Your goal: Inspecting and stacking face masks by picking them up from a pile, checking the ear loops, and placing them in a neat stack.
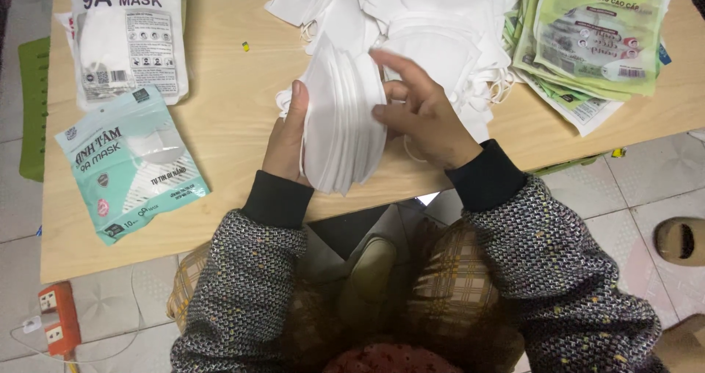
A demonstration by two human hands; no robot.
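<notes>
Low wooden table (220, 116) on a pale tiled floor (631, 182), seen from above; person seated at the near edge.

Loose white mask pile (440, 20) covers the table's far centre. Green pouch stack (587, 35) fanned out far right. White mask pack (128, 39) far left, teal mask pack (128, 160) just nearer, lying flat, both well clear of the hands. Green mat (33, 101) off the table's left edge, orange power strip (57, 318) on the floor lower left, a slipper (679, 241) on the floor right.

Mask stack (344, 120): folded white masks held on edge at the near centre of the table, just ahead of the pile. Long axis runs near-to-far, slightly tilted; folded edges fan toward the right hand, lower end points at the person.

Left hand (285, 142) closed on the stack's left face, thumb along the far end, palm backing it. Right hand (418, 112) not clamped: fingers spread, tips resting on the right face and top edges.

Judgement: to square it well, keep the left palm flat as a backstop, press evenly with the right fingertips, tap the lower end on the table to align edges. Ear loops may snag.
</notes>
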